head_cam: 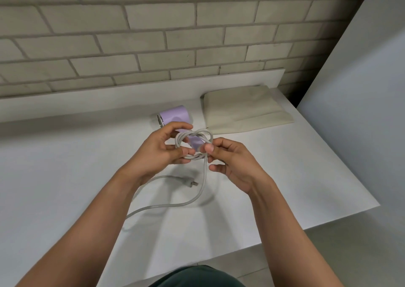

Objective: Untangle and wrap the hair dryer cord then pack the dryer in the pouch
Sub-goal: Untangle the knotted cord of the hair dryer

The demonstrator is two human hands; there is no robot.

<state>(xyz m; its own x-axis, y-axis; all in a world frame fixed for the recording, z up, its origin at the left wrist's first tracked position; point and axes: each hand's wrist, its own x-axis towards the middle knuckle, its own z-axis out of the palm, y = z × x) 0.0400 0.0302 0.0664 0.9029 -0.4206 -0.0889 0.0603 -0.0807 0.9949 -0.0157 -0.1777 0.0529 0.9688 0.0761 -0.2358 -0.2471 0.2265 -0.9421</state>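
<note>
Wrapping seems half done; the left hand (162,146) grips the cord loops (202,131) by the hair dryer (174,116); the right hand (230,163) pinches them; the loose end with the plug (192,183) likely needs winding next.

Soft even light, wide-angle edge warp.

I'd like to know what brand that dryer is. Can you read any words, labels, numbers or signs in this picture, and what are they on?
None: no text can be read anywhere in this view.
The dryer, pouch, cord and plug show no lettering.
</note>
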